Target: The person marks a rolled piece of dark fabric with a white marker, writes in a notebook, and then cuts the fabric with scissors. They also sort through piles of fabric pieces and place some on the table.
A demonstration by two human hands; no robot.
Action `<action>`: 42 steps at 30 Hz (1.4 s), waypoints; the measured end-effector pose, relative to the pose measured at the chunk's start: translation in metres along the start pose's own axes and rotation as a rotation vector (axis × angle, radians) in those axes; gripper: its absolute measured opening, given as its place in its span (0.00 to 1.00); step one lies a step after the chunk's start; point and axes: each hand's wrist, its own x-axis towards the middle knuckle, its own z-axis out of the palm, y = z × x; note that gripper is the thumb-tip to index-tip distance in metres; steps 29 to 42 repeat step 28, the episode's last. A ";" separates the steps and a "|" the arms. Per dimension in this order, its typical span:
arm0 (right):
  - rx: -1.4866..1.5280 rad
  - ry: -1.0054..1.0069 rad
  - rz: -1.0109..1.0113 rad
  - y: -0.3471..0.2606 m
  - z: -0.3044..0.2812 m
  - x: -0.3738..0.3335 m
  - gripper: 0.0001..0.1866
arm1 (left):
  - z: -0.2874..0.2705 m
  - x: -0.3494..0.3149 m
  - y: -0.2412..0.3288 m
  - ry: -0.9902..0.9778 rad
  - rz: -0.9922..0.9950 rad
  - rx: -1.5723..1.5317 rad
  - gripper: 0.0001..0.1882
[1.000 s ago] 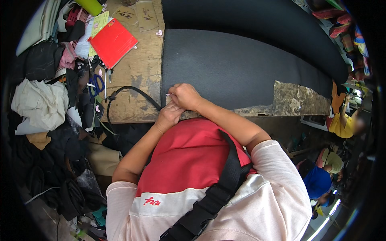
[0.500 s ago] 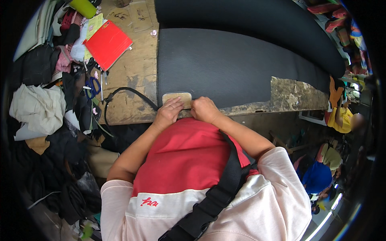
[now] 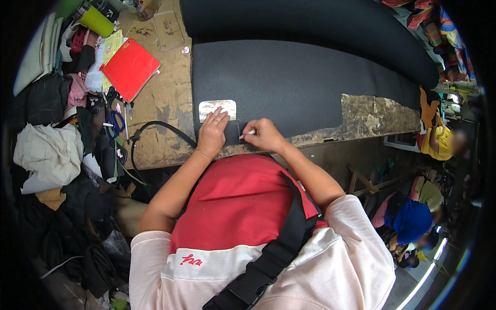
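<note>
A small plate with rounded corners [image 3: 205, 109], pale and smudged brown, lies on black leather-like sheet material [image 3: 289, 88] near its left edge. My left hand [image 3: 212, 135] rests on the plate's near right part, fingers stretched out flat. To the right, just above the sheet, my right hand [image 3: 266, 136] pinches a short white pen-like stick [image 3: 250, 133]; whether it is a pen or chalk I cannot tell. A thin light line [image 3: 238, 127] shows on the sheet between the plate and the stick.
A thick black roll [image 3: 310, 26] lies along the far side. On the wooden table [image 3: 165, 103], left, are a red notebook [image 3: 129, 68], blue-handled scissors [image 3: 118, 123], a black strap [image 3: 155, 123] and a green tumbler [image 3: 95, 19]. Fabric scraps [image 3: 49, 155] pile up further left. People sit at right.
The plate has shifted away from me along the sheet, with my left hand on it. My right hand has come off the plate's edge, and the white stick and light line now show.
</note>
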 end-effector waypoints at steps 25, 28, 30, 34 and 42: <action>-0.731 0.308 -0.082 -0.033 0.016 0.061 0.07 | 0.017 -0.014 0.002 0.014 -0.085 0.009 0.22; -0.724 0.077 -0.061 -0.022 0.022 0.040 0.11 | 0.017 -0.013 0.005 0.007 -0.077 0.007 0.22; -0.724 0.077 -0.061 -0.022 0.022 0.040 0.11 | 0.017 -0.013 0.005 0.007 -0.077 0.007 0.22; -0.724 0.077 -0.061 -0.022 0.022 0.040 0.11 | 0.017 -0.013 0.005 0.007 -0.077 0.007 0.22; -0.724 0.077 -0.061 -0.022 0.022 0.040 0.11 | 0.017 -0.013 0.005 0.007 -0.077 0.007 0.22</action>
